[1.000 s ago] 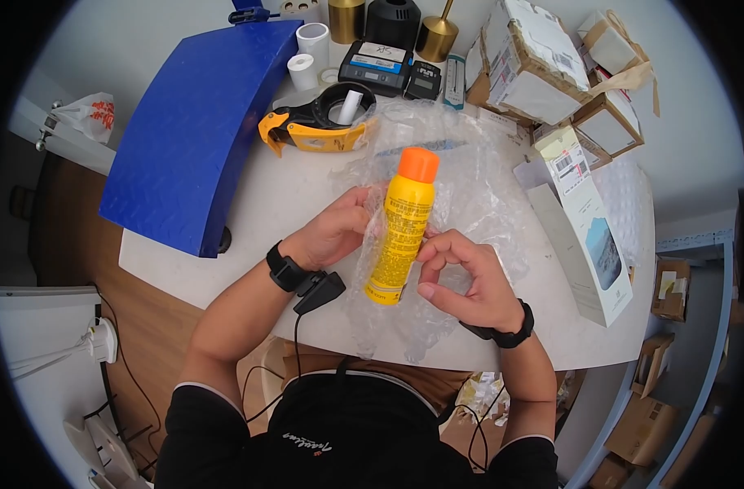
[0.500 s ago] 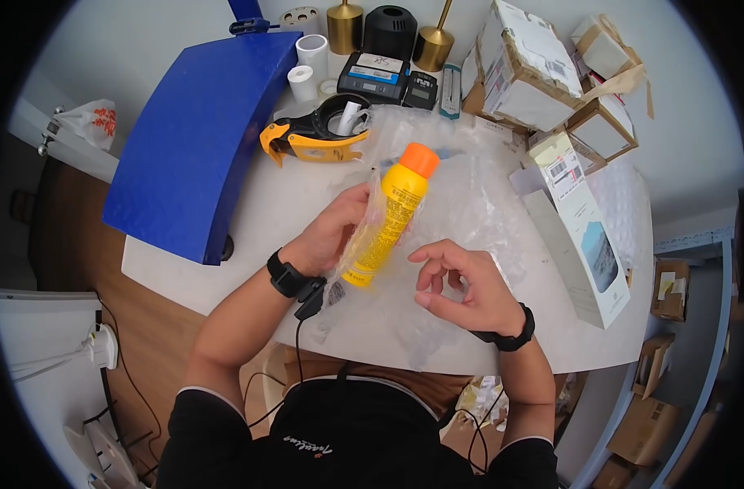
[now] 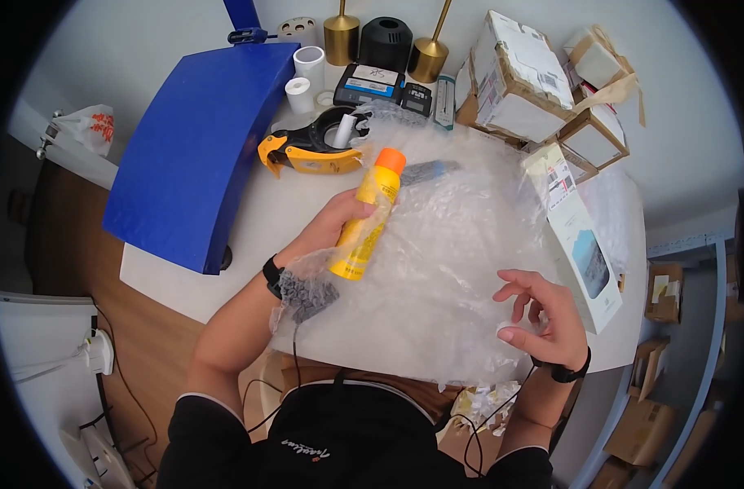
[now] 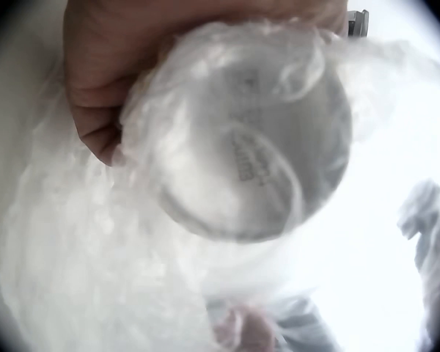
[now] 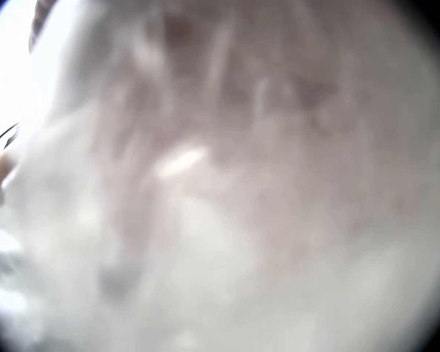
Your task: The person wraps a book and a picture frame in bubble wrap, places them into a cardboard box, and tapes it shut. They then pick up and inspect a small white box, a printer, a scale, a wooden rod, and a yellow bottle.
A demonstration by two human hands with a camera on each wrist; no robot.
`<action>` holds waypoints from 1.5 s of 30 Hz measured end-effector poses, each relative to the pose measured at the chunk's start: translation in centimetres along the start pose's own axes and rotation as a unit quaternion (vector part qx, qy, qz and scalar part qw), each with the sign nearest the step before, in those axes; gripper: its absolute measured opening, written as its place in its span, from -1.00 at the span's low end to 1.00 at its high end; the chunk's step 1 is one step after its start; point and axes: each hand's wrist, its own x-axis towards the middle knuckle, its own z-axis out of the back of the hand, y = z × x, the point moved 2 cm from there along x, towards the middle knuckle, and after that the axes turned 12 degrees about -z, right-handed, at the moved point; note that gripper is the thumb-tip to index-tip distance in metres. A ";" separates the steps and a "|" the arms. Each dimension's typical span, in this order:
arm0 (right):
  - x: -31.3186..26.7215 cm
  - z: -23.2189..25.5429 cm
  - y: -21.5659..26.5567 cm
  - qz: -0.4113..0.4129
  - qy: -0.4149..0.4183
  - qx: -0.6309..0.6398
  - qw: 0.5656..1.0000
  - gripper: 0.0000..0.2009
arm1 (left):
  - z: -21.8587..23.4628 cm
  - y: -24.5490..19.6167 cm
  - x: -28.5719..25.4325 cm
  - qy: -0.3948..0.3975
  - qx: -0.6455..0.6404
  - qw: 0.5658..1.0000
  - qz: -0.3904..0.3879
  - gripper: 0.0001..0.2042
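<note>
A yellow spray can point(image 3: 355, 243) with an orange cap point(image 3: 390, 160) leans at a slant over the table in the head view. My left hand point(image 3: 331, 226) grips its middle, thumb across the front. Clear bubble wrap point(image 3: 449, 253) lies around the can's lower part and spreads widely to the right. The can's round base point(image 4: 249, 161) shows through film in the left wrist view. My right hand point(image 3: 549, 316) is at the wrap's right edge, fingers loosely bent and thumb apart from them. Blurred film point(image 5: 205, 220) fills most of the right wrist view, hiding those fingers there.
A blue curved panel point(image 3: 196, 155) stands at the left. A yellow-and-black tape dispenser point(image 3: 315, 151) sits behind the can, with a black scale-like device point(image 3: 369, 85) beyond. Cartons point(image 3: 523, 77) are stacked at the back right. A tall white box point(image 3: 584, 253) lies near my right hand.
My right hand has moved away to the right, and the bubble wrap now spreads wider that way. My left hand has drawn the can left, its thumb now over the front.
</note>
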 end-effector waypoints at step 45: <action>13.3 -8.6 -0.9 -0.096 0.031 0.296 0.950 -0.61 | -1.2 1.4 -0.4 0.056 0.201 0.973 -0.093 -0.23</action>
